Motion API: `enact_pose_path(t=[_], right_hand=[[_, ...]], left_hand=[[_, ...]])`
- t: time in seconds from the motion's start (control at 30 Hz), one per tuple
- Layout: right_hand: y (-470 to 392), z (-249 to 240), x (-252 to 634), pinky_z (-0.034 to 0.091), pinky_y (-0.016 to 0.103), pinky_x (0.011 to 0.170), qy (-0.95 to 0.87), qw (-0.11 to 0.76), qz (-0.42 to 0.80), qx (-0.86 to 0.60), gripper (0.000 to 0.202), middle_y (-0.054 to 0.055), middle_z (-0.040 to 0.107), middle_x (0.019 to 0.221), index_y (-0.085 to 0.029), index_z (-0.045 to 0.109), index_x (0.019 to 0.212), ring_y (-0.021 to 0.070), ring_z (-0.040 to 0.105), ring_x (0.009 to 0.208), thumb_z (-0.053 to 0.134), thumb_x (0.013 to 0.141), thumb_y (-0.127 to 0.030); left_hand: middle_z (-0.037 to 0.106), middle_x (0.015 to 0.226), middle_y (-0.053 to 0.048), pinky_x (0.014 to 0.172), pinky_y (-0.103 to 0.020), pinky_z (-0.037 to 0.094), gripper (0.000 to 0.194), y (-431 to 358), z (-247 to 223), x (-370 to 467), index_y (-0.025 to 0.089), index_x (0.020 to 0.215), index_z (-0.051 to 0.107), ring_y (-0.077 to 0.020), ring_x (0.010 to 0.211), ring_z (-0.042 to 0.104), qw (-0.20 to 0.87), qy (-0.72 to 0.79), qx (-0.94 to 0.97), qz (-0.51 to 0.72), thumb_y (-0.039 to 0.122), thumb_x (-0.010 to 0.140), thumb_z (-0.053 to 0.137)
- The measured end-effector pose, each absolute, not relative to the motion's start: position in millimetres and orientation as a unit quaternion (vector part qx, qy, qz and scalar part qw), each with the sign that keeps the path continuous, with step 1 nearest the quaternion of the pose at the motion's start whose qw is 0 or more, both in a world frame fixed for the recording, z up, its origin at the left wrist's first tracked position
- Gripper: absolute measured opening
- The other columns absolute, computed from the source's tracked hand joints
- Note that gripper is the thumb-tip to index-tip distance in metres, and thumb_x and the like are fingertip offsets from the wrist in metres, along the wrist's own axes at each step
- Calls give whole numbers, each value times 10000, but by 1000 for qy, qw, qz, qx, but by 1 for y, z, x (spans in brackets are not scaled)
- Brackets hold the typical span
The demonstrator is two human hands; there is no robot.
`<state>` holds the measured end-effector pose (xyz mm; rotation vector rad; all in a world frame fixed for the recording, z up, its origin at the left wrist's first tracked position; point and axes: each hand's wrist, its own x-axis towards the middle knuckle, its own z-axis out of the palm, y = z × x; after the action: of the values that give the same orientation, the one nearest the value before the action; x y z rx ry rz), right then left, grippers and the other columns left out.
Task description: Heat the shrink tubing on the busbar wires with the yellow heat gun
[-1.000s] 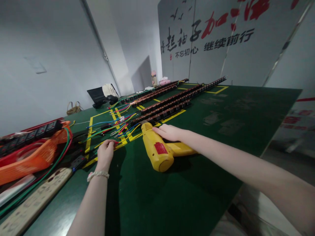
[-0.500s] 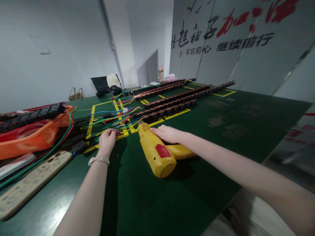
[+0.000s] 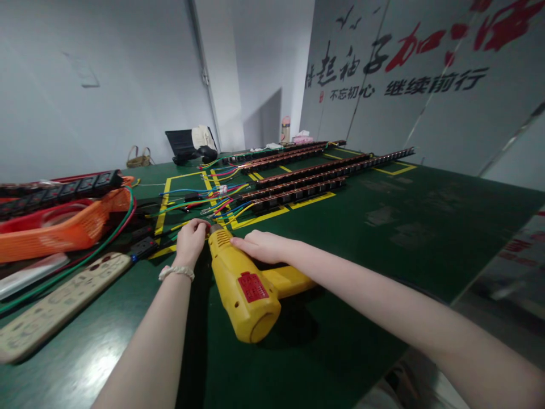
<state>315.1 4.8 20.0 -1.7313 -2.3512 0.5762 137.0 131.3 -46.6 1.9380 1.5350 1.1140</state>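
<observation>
One yellow heat gun [image 3: 238, 272], its nozzle [image 3: 216, 229] just beside the left hand [image 3: 191, 241]

Nearest, the gun's rounded rear faces the person above the dark green tabletop [image 3: 340, 352], and a cream power strip [image 3: 63, 307] lies at the left. The right hand [image 3: 267, 247] is closed over the gun where handle meets barrel, thumb along the barrel, its other fingers partly hidden. The left hand, a pale band [image 3: 176, 273] round its wrist, has its fingers curled in, thumb and forefinger pinched on a thin red piece [image 3: 208, 223] right by the nozzle; whether nozzle and piece touch cannot be told. Left of that hand lies an orange basket [image 3: 63, 241] with black sockets [image 3: 87, 187] across it. Beyond the hands, coloured wires [image 3: 200, 201] trail over yellow tape [image 3: 313, 200], gathered at the near ends of long copper-lined rails [image 3: 293, 196]. Farther back stand a bottle [image 3: 285, 130] and a pink box [image 3: 302, 138], then a wall [image 3: 447, 125] bearing red and black lettering
</observation>
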Motion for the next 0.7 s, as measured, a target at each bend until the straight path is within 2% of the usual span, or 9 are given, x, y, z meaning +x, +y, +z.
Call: enact_pose_path(t=[0.17,0.37,0.43,0.7], right_hand=[[13,18,306,461,318,650,-788,93,217,-568,826,160,668,871,-127,646,734,243,626,739,66,857,-702],[12,16,309,463,350,702,-780,57,237,-576,837,112,655,638,-168,593,527,224,622,650,40,854,-704],[11,17,313,460,351,703,-783,54,239,-571,827,107,659,639,-173,589,510,224,624,650,49,867,-688],[6,14,350,446,340,686,-784,68,156,-597,832,156,674,841,-132,671,783,259,631,780,36,882,-660]], left_hand=[[686,845,-56,769,-277,420,362,128,-43,136,175,776,671,-201,839,582,207,550,705,397,353,788,356],[683,832,-54,763,-273,412,386,124,-40,137,177,771,665,-198,822,576,204,554,702,399,369,811,332],[683,820,-51,750,-269,414,387,124,-41,137,176,774,665,-193,812,576,202,558,699,399,368,813,333],[680,746,-54,659,-257,448,363,136,-53,136,164,743,660,-173,707,599,263,537,682,422,385,789,376]])
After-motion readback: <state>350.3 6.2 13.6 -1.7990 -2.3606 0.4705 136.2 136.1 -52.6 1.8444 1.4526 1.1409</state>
